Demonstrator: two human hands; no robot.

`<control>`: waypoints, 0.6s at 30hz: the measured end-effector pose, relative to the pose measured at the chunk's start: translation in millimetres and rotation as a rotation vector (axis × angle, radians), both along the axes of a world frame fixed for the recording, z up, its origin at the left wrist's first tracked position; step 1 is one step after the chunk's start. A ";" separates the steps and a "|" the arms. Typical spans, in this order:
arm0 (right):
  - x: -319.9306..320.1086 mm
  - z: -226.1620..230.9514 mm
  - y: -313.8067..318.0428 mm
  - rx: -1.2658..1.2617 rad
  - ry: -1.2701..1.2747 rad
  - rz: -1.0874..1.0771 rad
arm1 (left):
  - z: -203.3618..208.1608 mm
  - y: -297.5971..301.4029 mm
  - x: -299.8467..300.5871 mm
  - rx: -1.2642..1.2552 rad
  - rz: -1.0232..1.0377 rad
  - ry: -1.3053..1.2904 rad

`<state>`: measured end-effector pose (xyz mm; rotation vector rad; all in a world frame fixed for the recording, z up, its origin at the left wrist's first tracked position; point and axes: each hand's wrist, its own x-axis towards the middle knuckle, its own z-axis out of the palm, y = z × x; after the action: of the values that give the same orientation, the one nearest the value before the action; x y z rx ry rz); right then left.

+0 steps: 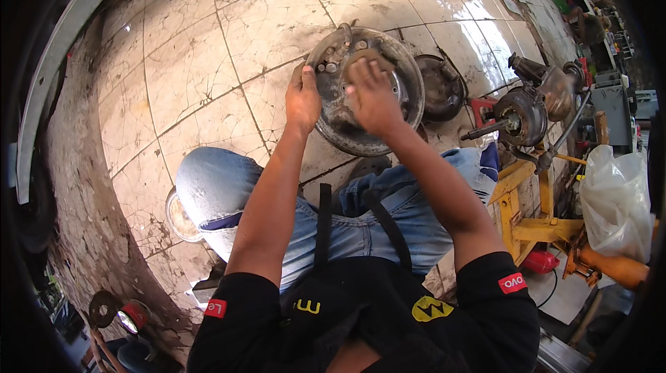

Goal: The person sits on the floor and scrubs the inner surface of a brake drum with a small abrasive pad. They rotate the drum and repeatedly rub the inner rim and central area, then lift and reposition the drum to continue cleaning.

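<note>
On the tiled floor in front of my bent legs rests a round, dark metal brake plate [340,130], greasy and worn, with bolts and a curved piece along its upper left rim. My left hand [303,99] grips that left rim, thumb up and fingers wrapped round the edge. Across the plate's upper middle lies my right hand [373,92], its fingers over a flat brownish piece [388,61] whose kind I cannot make out. A smaller dark round part [442,89] sits just right of the plate.
An axle assembly with a hub [522,116] stands at right, near a yellow metal stand [517,217]. A clear plastic bag [614,189] hangs beside an orange cylinder [614,267]. A round pale-faced part [182,217] lies by my left knee. A curved metal rail [35,96] borders the left.
</note>
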<state>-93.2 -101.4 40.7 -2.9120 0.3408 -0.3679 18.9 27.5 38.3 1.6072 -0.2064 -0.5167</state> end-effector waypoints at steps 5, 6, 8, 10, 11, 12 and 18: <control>0.3 5.7 -15.6 0.151 -0.100 0.025 | 5.8 -1.2 -0.5 -0.022 0.018 0.006; 0.3 5.8 -11.3 0.106 -0.092 0.024 | 9.2 -1.3 -2.3 -0.013 0.011 0.016; 5.7 15.0 5.6 0.016 -0.086 0.025 | 14.0 0.4 -2.8 -0.003 0.007 0.020; 3.8 15.7 1.1 0.048 -0.075 0.066 | 14.2 1.9 -3.0 -0.007 0.012 0.021; 2.6 17.7 -3.2 0.061 -0.068 0.088 | 14.1 0.9 -2.6 0.002 0.030 0.001; 5.4 21.2 -10.0 0.051 -0.100 0.049 | 13.4 -0.3 -2.2 0.011 0.048 -0.019; 12.8 2.1 -6.8 0.138 -0.177 0.110 | -6.4 0.6 3.4 0.008 0.042 -0.033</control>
<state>-80.3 -108.1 42.8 -2.7242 0.1707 -0.5557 22.4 28.0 31.8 1.6253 -0.1951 -0.4591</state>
